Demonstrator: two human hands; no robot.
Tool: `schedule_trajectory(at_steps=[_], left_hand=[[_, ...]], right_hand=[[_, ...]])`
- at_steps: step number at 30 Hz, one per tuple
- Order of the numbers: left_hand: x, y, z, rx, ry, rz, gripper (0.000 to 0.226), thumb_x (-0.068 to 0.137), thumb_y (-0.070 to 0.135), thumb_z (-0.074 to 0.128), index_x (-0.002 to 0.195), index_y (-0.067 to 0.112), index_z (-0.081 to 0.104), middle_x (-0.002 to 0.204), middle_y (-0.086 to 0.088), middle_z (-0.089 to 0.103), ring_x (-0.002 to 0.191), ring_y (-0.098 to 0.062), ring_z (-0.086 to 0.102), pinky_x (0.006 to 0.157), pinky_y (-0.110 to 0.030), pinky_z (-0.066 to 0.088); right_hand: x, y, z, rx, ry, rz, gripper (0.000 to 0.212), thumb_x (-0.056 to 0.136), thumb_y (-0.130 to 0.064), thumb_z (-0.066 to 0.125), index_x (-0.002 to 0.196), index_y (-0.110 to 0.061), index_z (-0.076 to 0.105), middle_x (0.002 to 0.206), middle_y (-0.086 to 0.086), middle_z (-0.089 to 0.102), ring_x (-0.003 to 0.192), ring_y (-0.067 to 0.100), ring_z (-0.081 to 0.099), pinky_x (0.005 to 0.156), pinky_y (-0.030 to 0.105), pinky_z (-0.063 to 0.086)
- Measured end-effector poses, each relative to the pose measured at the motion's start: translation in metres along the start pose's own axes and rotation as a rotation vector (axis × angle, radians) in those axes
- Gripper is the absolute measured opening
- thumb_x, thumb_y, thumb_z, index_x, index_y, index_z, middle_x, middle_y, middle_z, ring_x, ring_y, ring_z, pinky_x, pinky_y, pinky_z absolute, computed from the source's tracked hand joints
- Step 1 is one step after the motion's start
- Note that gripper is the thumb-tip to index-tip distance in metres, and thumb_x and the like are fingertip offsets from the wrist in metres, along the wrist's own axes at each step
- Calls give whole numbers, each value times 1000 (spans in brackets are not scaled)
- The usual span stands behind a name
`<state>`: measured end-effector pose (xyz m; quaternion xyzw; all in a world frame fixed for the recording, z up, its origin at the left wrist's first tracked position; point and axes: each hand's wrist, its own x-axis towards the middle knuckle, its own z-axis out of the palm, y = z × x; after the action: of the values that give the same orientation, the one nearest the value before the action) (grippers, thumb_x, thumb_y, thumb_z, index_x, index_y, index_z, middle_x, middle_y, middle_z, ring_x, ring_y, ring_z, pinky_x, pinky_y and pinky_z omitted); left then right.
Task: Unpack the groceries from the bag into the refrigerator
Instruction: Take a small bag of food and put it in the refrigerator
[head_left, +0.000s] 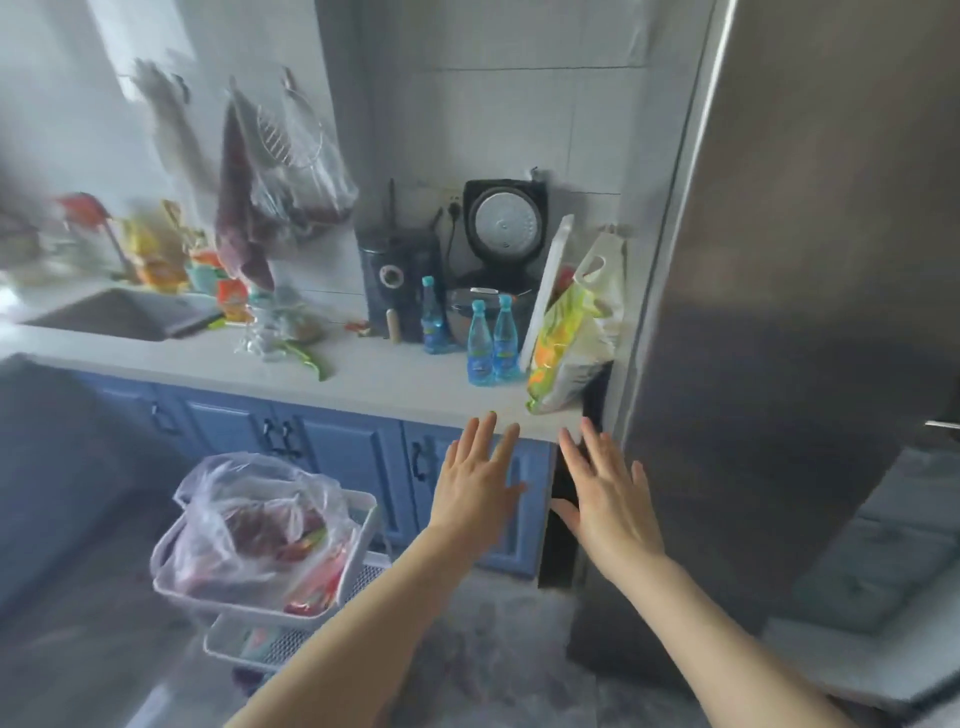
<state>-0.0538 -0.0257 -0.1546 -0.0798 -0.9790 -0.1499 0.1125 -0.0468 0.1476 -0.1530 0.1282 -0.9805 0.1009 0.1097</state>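
Both the left hand (475, 480) and right hand (605, 496) hang flat, fingers spread, holding nothing, before the pale bench (395, 382), while the clear plastic grocery bag (254, 519) sits in the white cart basket (358, 525), beside the steel refrigerator (779, 260).

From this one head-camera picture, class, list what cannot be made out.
- Head view: contents of the clear plastic grocery bag in the white cart basket; crinkled film blurs them.
- Steel refrigerator door: its interior is hidden by the door itself and cut by the right edge.
- Packets beside the grey sink: motion blur.
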Motion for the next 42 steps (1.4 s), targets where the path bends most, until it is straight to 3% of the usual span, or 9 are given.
schedule_trajectory(at_steps=[5,13,24,31,35,38,42], left_hand=[[-32,-143,-22,40,-2,-128,71,94,41,51,151,31,9,160,0,-1,147,-22,-3,117,-39,10],[-88,-310,-10,23,-94,-393,69,93,46,50,150,33,13,160,3,5,147,-20,4,115,-43,21],[-70,-422,3,65,-125,-581,53,91,28,55,141,29,37,149,0,33,135,-23,32,99,-39,41],[-45,-471,24,79,-187,-612,56,90,28,55,142,30,34,149,1,31,135,-22,30,106,-35,33],[-39,-501,45,42,-273,-618,65,72,20,71,130,31,45,136,3,44,123,-24,47,90,-35,47],[-28,-520,62,85,-285,-574,59,83,17,60,138,26,40,145,-1,37,135,-25,35,101,-36,40],[-8,-545,86,179,-383,-439,63,92,5,38,151,17,16,159,-4,10,146,-24,10,118,-37,9]], right_hand=[[41,-127,74,109,-68,-114,82,94,-40,55,152,-31,-2,161,-1,-8,148,24,7,115,51,22],[74,-269,159,266,-232,-216,80,95,-40,52,151,-33,-4,160,-3,-12,148,20,0,119,45,14],[152,-320,228,251,-387,-346,85,94,-39,53,148,-37,-13,159,-6,-16,148,18,-1,120,43,12],[191,-341,272,279,-460,-399,86,94,-37,56,150,-37,-10,159,-6,-15,148,19,-1,121,41,10],[195,-350,297,297,-499,-388,89,92,-37,59,151,-37,-8,159,-8,-15,148,16,-2,119,38,9],[195,-353,317,299,-532,-354,89,93,-37,57,149,-39,-13,158,-11,-16,148,15,-1,120,39,10],[195,-366,343,284,-551,-333,89,95,-37,54,146,-38,-19,159,-9,-17,148,16,0,119,36,13]])
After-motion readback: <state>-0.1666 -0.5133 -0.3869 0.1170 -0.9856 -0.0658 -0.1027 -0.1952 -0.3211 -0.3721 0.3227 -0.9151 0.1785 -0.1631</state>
